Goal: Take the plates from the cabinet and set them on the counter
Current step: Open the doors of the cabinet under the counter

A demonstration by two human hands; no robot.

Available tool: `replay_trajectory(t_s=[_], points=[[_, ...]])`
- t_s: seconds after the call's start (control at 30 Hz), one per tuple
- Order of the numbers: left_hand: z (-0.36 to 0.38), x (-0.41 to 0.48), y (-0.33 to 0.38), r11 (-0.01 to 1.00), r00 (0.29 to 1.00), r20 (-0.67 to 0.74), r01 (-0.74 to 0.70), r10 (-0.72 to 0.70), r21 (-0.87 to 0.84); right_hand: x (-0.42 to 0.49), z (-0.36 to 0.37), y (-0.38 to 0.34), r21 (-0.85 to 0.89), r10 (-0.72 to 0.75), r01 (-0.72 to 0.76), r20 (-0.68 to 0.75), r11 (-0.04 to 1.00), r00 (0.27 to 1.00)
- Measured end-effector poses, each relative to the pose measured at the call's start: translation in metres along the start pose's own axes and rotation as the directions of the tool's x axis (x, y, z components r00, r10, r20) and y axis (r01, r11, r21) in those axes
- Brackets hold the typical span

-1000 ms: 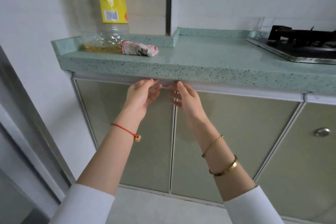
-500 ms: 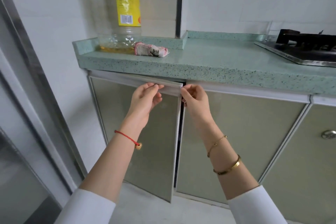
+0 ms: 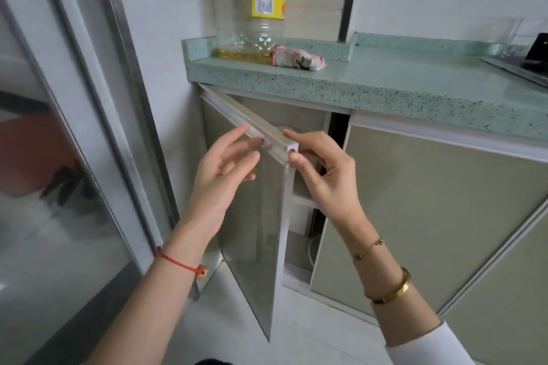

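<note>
**Cabinet door swung open, plates not yet in sight**

Since the plates sit somewhere behind it, the cabinet door (image 3: pixel 252 201) under the green counter (image 3: pixel 400 80) stands swung well out toward the person, hinged at its left edge, leaving a dark gap into the cabinet (image 3: pixel 308 216). On the counter's far left corner stand an oil bottle (image 3: pixel 255 9) and a rolled cloth (image 3: pixel 296 58) just beside it; the stretch to their right looks bare enough to take plates. The right hand (image 3: pixel 326 181) pinches the door's top free corner between thumb and forefinger, probably to steer the swing. The left hand (image 3: pixel 222 175) hovers beside the top rail, fingers spread and gripping nothing. No plates can be made out: only a pale shelf edge (image 3: pixel 302 201) shows inside, below and behind the right hand.
</note>
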State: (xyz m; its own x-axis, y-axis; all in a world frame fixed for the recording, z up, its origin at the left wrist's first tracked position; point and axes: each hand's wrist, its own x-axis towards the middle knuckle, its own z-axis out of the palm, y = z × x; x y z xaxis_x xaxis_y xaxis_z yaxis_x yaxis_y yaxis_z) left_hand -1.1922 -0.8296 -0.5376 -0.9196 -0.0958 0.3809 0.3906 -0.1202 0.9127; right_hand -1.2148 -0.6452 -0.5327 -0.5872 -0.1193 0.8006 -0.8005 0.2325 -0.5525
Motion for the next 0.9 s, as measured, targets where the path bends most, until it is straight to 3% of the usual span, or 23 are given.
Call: replay_trajectory(t_s=[0.1,0.2,0.43,0.63,0.9], points=[[-0.006,-0.039,-0.005,0.914,0.964,-0.048,-0.229,0.260,0.334,-0.003,0.009,-0.004,0.071,-0.005,0.005,0.000,0.997,1.000],[-0.008,-0.065,-0.018,0.790,0.929,0.008,-0.320,0.371,0.523,-0.003,0.024,-0.013,0.112,-0.025,0.021,0.031,0.993,0.999],[-0.046,-0.089,-0.030,0.737,0.748,-0.286,-0.373,0.598,0.564,0.002,0.093,-0.044,0.167,-0.165,0.142,0.134,0.976,0.977],[-0.102,-0.094,-0.024,0.784,0.736,-0.412,-0.256,0.538,0.566,0.014,0.163,-0.066,0.232,-0.306,0.258,0.204,0.938,0.930],[-0.154,-0.078,-0.019,0.815,0.681,-0.535,-0.161,0.500,0.556,0.029,0.240,-0.076,0.222,-0.295,0.246,0.223,0.943,0.929]])
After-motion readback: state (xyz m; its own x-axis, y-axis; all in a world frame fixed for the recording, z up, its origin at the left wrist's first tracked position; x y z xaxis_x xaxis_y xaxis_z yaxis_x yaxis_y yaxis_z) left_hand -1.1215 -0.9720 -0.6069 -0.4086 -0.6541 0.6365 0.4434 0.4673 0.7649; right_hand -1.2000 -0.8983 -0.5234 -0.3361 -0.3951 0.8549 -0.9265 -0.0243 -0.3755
